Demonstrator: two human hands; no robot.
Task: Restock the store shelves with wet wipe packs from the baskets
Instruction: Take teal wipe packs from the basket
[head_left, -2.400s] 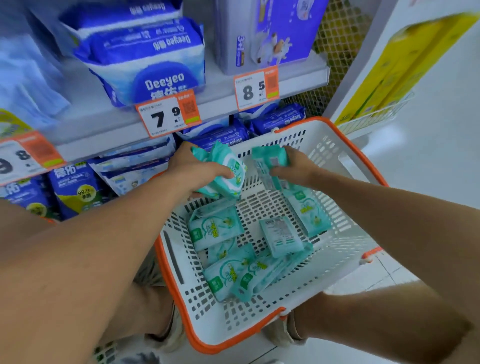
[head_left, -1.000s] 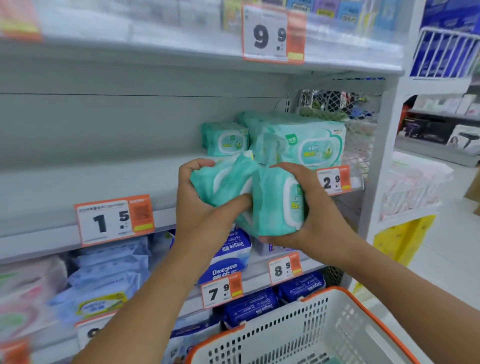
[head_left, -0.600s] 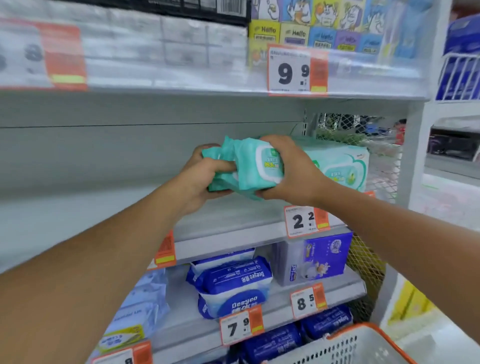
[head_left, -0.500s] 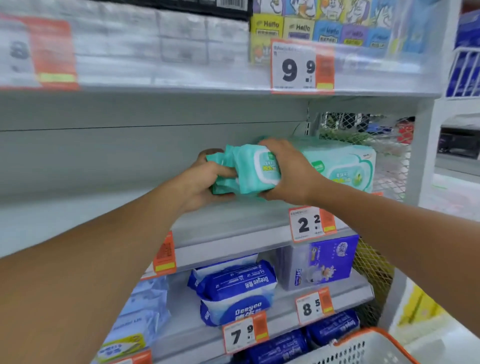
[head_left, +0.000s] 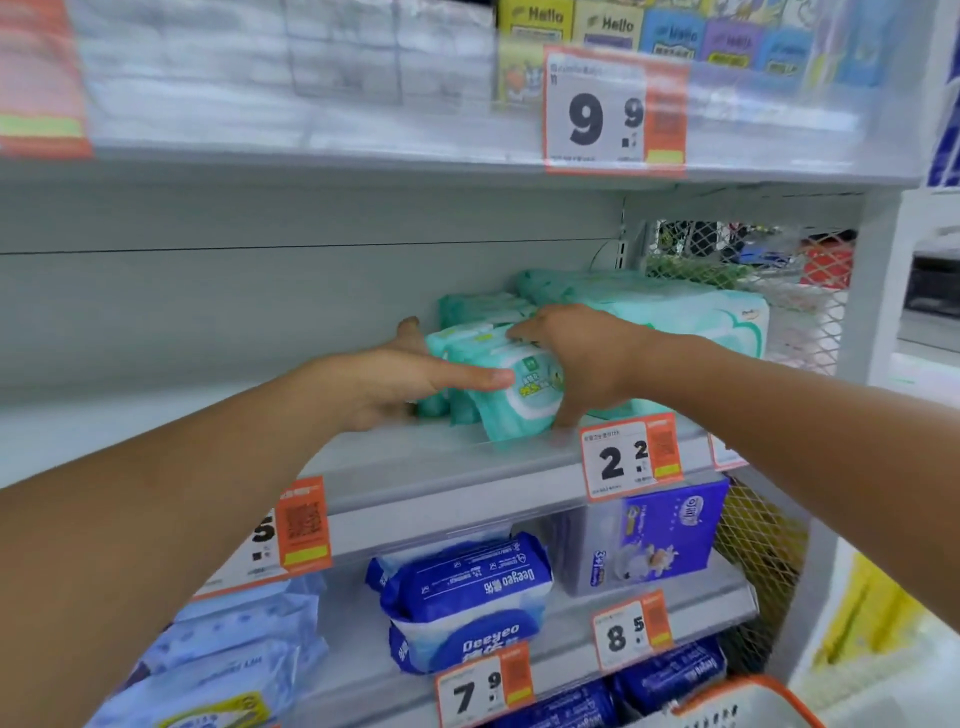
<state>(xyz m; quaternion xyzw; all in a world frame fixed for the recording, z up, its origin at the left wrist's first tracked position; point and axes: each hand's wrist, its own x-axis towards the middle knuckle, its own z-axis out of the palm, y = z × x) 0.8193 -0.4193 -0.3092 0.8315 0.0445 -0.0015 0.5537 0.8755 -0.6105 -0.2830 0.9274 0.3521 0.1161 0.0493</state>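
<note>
Placement step: teal wet wipe packs (head_left: 511, 387) sit upright on shelf (head_left: 426, 462), just left of bigger pack (head_left: 691, 317). Left hand (head_left: 395, 384) and right hand (head_left: 582, 358) bracket them, fingers mostly straight, probably pressing. Next: release without toppling, back to basket (head_left: 737, 706).

The left hand (head_left: 400, 382) covered the near ends of the teal wet wipe packs (head_left: 506, 382), and its fingers behind them were out of sight; the right hand (head_left: 582, 358) hid where those packs met the larger pack (head_left: 691, 317) beside them. The top shelf's goods (head_left: 291, 57) were too blurred to name (motion smear). The frame cut the white basket (head_left: 727, 709) to one orange-rimmed corner, and the left price tag (head_left: 41, 78) lost its digits.
</note>
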